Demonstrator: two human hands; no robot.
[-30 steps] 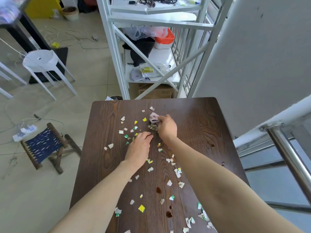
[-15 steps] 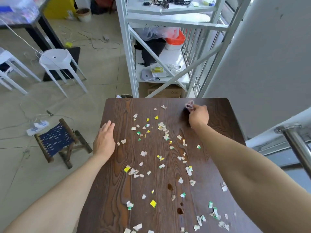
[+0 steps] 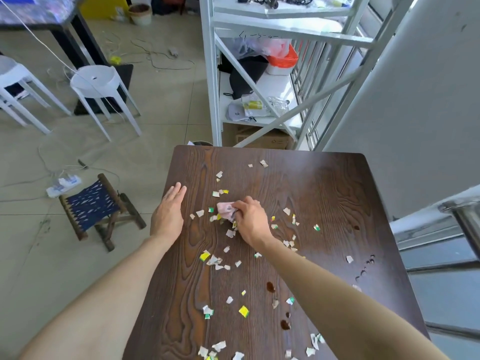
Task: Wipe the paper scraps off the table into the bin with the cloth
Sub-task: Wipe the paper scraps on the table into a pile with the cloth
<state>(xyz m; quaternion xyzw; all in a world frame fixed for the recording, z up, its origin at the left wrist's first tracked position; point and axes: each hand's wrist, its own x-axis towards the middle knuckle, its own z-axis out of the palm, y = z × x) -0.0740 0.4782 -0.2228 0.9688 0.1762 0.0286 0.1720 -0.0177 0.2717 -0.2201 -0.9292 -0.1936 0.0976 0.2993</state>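
Head view of the dark wooden table (image 3: 324, 203) during wiping. Your right hand (image 3: 250, 220) lies near the table's centre with its fingers curled closed around a crumpled pink cloth (image 3: 225, 210), which sticks out of the fist toward 9 o'clock and presses on the tabletop among the paper scraps (image 3: 214, 261). Your left hand (image 3: 168, 213) rests flat and open, palm down, fingers together and pointing to 12 o'clock, at the table's 9 o'clock edge; it holds nothing and sits just beside the cloth, apart from it. White, yellow and green scraps are scattered from 12 o'clock of the cloth down to the near edge at 6 o'clock, thickest around your right hand, with a few touching the cloth. Several dark stains (image 3: 270, 287) mark the wood toward 5 o'clock. Only the rim of the bin (image 3: 202, 143) shows, just beyond the table's far-left corner at 11 o'clock. A folding stool (image 3: 96, 203) stands on the floor at 9 o'clock, well apart from the table.
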